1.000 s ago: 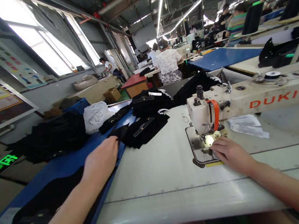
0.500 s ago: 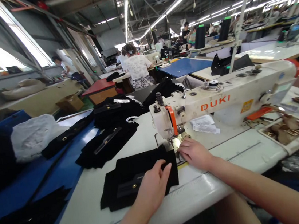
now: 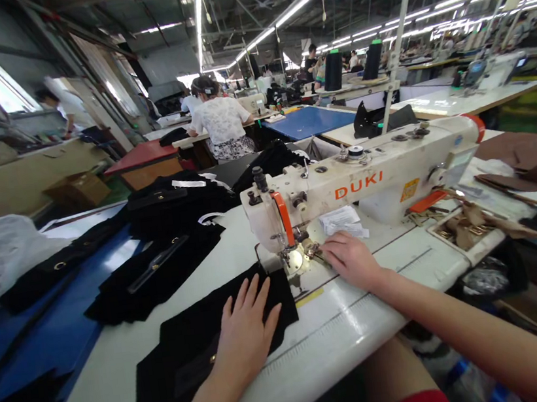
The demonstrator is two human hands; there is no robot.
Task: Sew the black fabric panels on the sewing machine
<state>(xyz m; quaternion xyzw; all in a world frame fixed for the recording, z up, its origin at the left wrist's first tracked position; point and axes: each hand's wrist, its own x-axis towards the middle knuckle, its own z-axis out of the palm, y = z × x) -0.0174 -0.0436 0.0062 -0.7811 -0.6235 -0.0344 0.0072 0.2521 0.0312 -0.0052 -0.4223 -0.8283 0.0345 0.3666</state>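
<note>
A black fabric piece [image 3: 157, 374] with a dark strip and a gold-coloured stud lies on the white sewing table. My left hand [image 3: 246, 329] rests flat on it, fingers spread, covering part of the strip. The fabric's right edge lies beside the needle area of the white DUKI sewing machine [image 3: 316, 188]. To the right of the lit needle plate [image 3: 296, 260], my right hand [image 3: 356, 262] is closed, thumb and fingers together at a small metal part [image 3: 312, 248]. What its fingertips pinch is too small to make out.
Black fabric stacks [image 3: 158, 265] lie at left, near a white plastic bag [image 3: 3, 255]. Paper labels [image 3: 343, 221] lie behind my right hand. A tray [image 3: 475, 249] of small metal fittings sits at the right edge. A person [image 3: 221, 118] works ahead.
My left hand has flattened and spread over the fabric, which has slid left from the needle. My right hand has moved slightly right of the needle area. The view has turned right.
</note>
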